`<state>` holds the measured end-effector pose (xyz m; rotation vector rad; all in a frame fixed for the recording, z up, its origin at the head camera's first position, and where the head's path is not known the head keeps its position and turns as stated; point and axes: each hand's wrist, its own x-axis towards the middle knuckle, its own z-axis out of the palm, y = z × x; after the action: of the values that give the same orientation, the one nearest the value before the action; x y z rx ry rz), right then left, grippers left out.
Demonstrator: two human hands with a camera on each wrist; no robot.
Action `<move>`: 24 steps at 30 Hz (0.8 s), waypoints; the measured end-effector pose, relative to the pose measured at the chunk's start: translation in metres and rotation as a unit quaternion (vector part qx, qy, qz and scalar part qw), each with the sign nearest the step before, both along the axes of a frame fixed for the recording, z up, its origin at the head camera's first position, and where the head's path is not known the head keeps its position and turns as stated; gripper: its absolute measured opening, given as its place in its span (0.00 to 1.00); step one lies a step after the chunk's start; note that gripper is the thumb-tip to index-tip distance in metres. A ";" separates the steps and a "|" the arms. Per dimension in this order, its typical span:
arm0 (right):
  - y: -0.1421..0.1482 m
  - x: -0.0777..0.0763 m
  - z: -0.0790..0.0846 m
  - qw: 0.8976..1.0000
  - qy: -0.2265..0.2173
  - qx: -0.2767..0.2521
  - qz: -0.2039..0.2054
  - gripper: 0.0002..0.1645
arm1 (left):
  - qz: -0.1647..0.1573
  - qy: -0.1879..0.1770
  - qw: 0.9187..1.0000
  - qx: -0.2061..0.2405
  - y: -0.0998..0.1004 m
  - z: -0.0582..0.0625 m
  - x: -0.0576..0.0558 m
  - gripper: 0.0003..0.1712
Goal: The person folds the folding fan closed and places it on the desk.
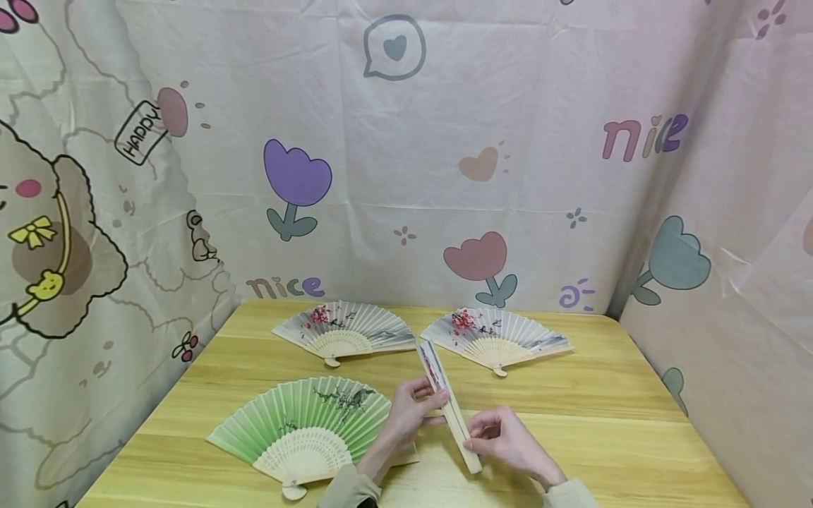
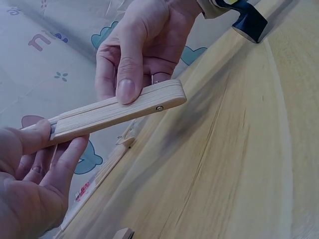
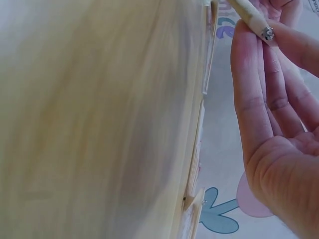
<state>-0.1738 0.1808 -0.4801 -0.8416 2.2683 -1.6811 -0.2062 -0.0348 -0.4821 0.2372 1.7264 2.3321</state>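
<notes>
A folded hand fan [image 1: 452, 409] with pale wooden ribs is held at a slant over the table. My left hand [image 1: 411, 410] pinches it near its middle, where the folded paper begins. Lower down, close to the metal rivet, my right hand [image 1: 508, 441] pinches the ribs between thumb and fingers. In the left wrist view the stacked ribs of the folded fan [image 2: 124, 109] lie flat together, the rivet end free. The right wrist view shows the rivet end of the folded fan [image 3: 259, 26] at the right fingertips.
A spread green fan [image 1: 305, 423] lies at the front left of the wooden table [image 1: 591, 437]. Two spread grey-white fans with red blossoms, a left one [image 1: 343, 331] and a right one [image 1: 498, 339], lie along the back. Printed cloth [image 1: 406, 141] hangs behind and at both sides.
</notes>
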 end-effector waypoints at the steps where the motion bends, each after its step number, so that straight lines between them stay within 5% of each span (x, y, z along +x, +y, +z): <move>1: 0.000 0.000 0.000 1.000 -0.004 -0.002 0.001 0.10 | -0.004 0.000 1.000 0.001 0.000 -0.001 0.000 0.24; 7: 0.001 0.000 0.000 1.000 -0.017 -0.016 0.016 0.18 | -0.025 0.008 1.000 0.008 0.001 -0.002 0.000 0.25; 24: 0.008 -0.002 0.000 0.996 -0.060 -0.015 0.057 0.12 | -0.021 0.014 1.000 0.000 0.004 0.001 -0.004 0.26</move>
<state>-0.1758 0.1891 -0.4802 -0.8351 2.0819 -1.6722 -0.2098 -0.0309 -0.4816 0.3040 1.7167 2.3094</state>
